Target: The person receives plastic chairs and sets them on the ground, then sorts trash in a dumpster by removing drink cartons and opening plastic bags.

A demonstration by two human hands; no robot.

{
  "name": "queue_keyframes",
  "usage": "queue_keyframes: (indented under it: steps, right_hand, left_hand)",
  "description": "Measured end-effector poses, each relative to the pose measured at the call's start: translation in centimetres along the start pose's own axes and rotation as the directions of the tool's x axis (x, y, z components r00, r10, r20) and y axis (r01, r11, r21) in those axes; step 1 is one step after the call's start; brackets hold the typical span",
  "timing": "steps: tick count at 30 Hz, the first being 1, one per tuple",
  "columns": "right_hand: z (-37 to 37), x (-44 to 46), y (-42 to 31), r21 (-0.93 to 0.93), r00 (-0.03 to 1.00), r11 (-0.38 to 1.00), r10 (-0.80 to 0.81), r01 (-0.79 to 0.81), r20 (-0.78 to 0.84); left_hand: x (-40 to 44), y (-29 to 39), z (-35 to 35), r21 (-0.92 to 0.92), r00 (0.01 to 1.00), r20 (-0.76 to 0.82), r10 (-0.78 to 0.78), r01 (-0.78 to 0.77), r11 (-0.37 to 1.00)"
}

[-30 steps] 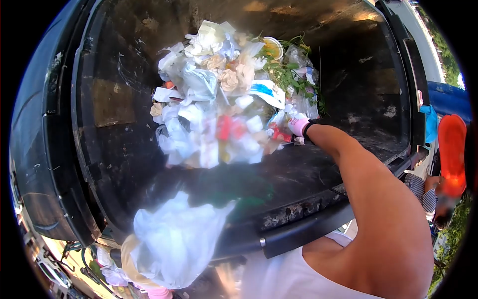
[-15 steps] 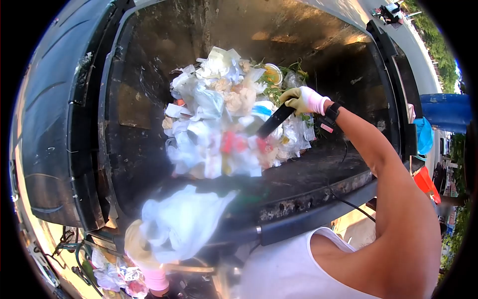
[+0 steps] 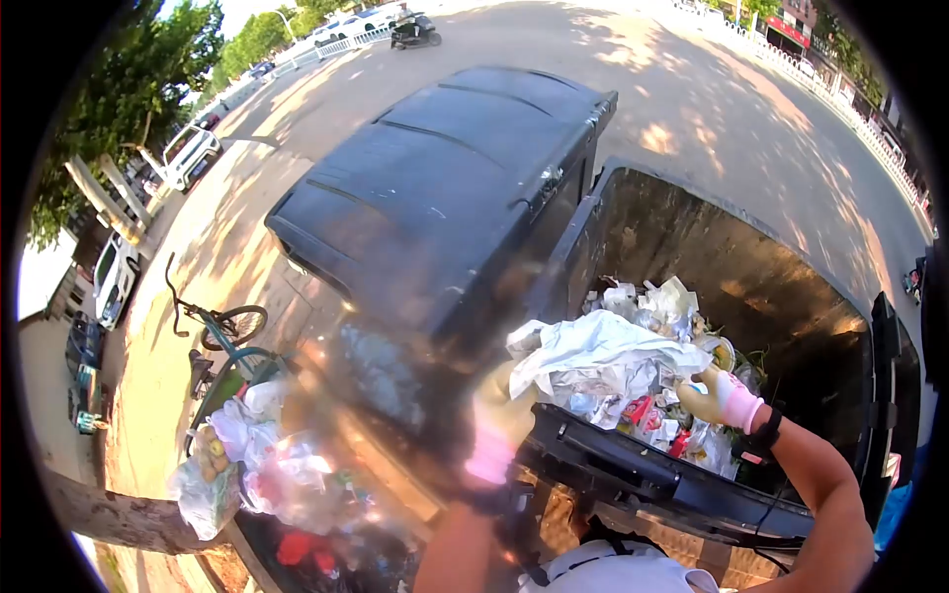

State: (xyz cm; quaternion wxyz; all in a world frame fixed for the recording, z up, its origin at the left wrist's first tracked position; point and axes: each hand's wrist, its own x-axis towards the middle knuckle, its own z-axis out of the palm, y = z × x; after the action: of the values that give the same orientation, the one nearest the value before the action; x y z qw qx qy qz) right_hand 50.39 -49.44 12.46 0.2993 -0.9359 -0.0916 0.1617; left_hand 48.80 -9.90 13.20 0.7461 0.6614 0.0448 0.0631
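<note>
Our left hand (image 3: 502,413) and right hand (image 3: 714,397) grip opposite ends of the white plastic bag (image 3: 608,358), long axis crosswise, right of centre.

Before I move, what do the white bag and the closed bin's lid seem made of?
The white bag looks like thin plastic film, softly shiny, judging by its fine crumpled folds. The closed bin's lid looks like hard plastic, dark with a dull sheen and ridges; painted metal is possible.
</note>
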Motion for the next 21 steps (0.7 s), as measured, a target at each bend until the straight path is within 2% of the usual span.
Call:
queue_keyframes:
  steps: [2,4,5,7,8,9,10,11,12,13,14,15,17,20,21]
  right_hand:
    - [1.4,-0.3,-5.9,0.118,0.993,0.986,-0.118,0.12,-0.027]
    - [1.1,-0.3,-13.1,0.121,0.976,0.975,-0.197,0.186,0.087]
    - [2.2,0.2,-14.3,0.145,0.934,0.927,-0.355,0.346,0.039]
    - [3.7,1.3,-18.1,0.029,0.859,0.861,-0.509,0.509,0.055]
    - [4.5,2.3,-20.1,-0.01,0.8,0.804,-0.591,0.595,0.105]
    - [5.1,2.9,-22.3,-0.054,0.767,0.766,-0.634,0.64,0.101]
    - [6.3,3.4,-24.5,-0.082,0.73,0.726,-0.675,0.683,0.105]
    - [7.9,4.0,-26.0,-0.074,0.744,0.742,-0.654,0.666,0.137]
    - [8.9,5.2,-27.6,-0.091,0.755,0.751,-0.64,0.654,0.143]
    - [9.6,6.2,-29.4,-0.118,0.728,0.719,-0.666,0.684,0.163]
    - [10.6,7.0,-30.9,-0.145,0.707,0.692,-0.686,0.707,0.174]
    - [11.7,7.9,-32.1,-0.175,0.721,0.699,-0.67,0.693,0.176]
    - [13.4,9.6,-33.8,-0.282,0.758,0.704,-0.613,0.652,0.223]
    - [15.9,13.2,-32.6,-0.45,0.8,0.666,-0.546,0.594,0.249]
    - [16.5,12.6,-33.2,-0.445,0.855,0.731,-0.446,0.518,0.263]
  left_hand:
    - [-0.9,0.1,-1.9,-0.092,0.967,-0.236,0.097,-0.122,0.988]
    - [-4.7,0.6,-6.7,-0.046,0.949,-0.315,0.014,-0.03,0.998]
    - [-6.5,0.9,-9.2,-0.029,0.935,-0.353,-0.027,0.018,0.999]
    - [-11.7,2.4,-13.3,-0.219,0.887,-0.461,-0.04,-0.07,0.973]
    - [-15.0,1.0,-16.2,-0.43,0.844,-0.521,-0.128,-0.13,0.893]
    - [-20.0,0.0,-18.7,-0.072,0.84,-0.543,0.005,-0.052,0.996]
    - [-25.0,-1.0,-21.1,0.361,0.82,-0.555,0.141,0.085,0.929]
    - [-29.9,-2.0,-23.5,0.656,0.786,-0.556,0.271,0.214,0.724]
    - [-35.0,-4.1,-25.6,0.882,0.811,-0.436,0.39,0.301,0.362]
    - [-40.4,-5.5,-26.5,0.883,0.8,-0.466,0.378,0.4,0.244]
    - [-46.3,-6.6,-26.7,0.807,0.748,-0.59,0.305,0.539,0.239]
    - [-52.1,-7.8,-26.6,0.691,0.654,-0.723,0.225,0.677,0.254]
    - [-62.9,-9.9,-24.8,0.412,0.402,-0.911,0.094,0.871,0.268]
    - [-75.7,-12.5,-20.8,0.134,0.124,-0.991,0.055,0.964,0.228]
    - [-79.6,-14.2,-19.6,0.145,0.111,-0.983,0.148,0.958,0.248]
